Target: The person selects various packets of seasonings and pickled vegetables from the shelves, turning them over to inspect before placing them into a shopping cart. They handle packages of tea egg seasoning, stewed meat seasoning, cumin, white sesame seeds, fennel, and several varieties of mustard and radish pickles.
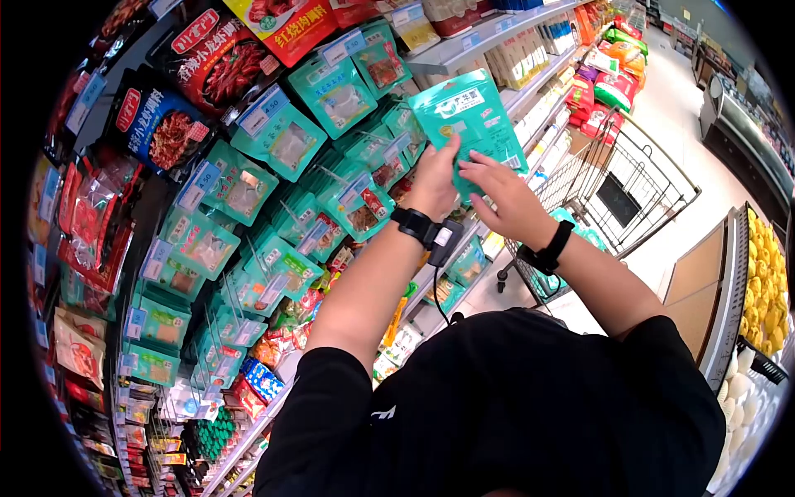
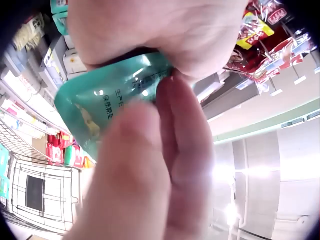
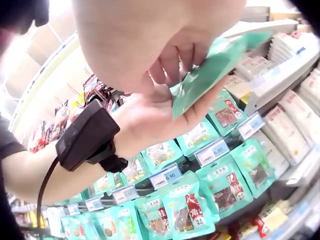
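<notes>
A teal food pouch (image 1: 472, 124) with a white label panel is held upright in front of the shelves. My left hand (image 1: 435, 178) grips its lower side, thumb across the face. The fingers of my right hand (image 1: 505, 195) lie nearly straight against the lower part of the pouch, close beside the left thumb. In the left wrist view, printed characters show on the teal pouch (image 2: 100, 100), and right-hand fingers (image 2: 185, 135) reach to its edge. From the right wrist view, the pouch (image 3: 205, 75) stands nearly edge-on, with left fingers behind it.
Hanging teal pouches (image 1: 286, 141) with price tags fill the shelf rack on the left. Red and dark seasoning packs (image 1: 207, 58) hang above them. A wire shopping cart (image 1: 621, 195) stands ahead to the right, holding teal packs. Yellow produce (image 1: 766, 282) sits in a bin at the right.
</notes>
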Tool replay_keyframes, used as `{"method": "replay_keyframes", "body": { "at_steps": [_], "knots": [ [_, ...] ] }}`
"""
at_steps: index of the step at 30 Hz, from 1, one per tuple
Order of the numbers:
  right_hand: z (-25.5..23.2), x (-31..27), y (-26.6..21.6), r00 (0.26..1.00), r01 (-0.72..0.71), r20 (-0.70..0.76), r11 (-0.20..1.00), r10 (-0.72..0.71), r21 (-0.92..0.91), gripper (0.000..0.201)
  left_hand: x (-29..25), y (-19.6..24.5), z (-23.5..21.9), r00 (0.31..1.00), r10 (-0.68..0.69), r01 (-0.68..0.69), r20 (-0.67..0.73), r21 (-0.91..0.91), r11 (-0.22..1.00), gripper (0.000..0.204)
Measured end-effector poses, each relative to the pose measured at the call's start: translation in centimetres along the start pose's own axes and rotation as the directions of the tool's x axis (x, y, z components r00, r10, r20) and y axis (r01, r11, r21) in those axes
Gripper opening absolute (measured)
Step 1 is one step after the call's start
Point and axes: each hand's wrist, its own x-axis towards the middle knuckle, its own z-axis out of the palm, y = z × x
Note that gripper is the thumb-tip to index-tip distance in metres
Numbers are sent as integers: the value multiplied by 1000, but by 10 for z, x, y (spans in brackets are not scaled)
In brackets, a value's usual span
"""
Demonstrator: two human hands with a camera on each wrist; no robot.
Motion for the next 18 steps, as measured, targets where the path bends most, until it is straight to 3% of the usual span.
{"method": "replay_keyframes", "body": {
  "at_steps": [2,5,8,10,11,12,13,14,15,16,18],
  "knots": [
    [-11,-6,5,999,-5,-54,1000,5,-12,28,-2,5,2,993,-5,17,118,-103,995,26],
    [-17,-12,24,963,-198,-216,970,164,-143,31,8,-3,3,992,-30,41,125,-81,996,29],
    [-21,-17,44,937,-274,-242,960,252,-61,29,22,-13,14,992,-39,44,123,-39,998,30],
    [-23,-28,61,943,-303,-184,943,276,-139,38,31,-24,25,990,-79,76,118,34,997,36],
    [-17,-34,71,909,-380,-125,915,397,138,47,34,-35,30,987,-35,11,156,149,989,45],
    [-18,-37,77,866,-446,-33,802,498,397,57,33,-48,39,951,98,-203,293,351,914,50],
    [-25,-38,87,842,-452,88,607,531,654,68,42,-63,39,884,217,-450,414,630,633,50],
    [-33,-43,97,759,-483,205,324,618,813,59,51,-77,38,783,267,-617,561,756,219,50],
    [-36,-53,115,706,-486,284,151,649,861,53,52,-86,46,843,233,-534,485,807,251,47],
    [-38,-62,132,650,-471,372,-33,663,882,48,59,-93,51,857,230,-501,461,851,161,43],
    [-46,-86,165,543,-453,461,-218,702,864,41,73,-119,52,808,362,-487,464,873,-34,50]
  ]
}}
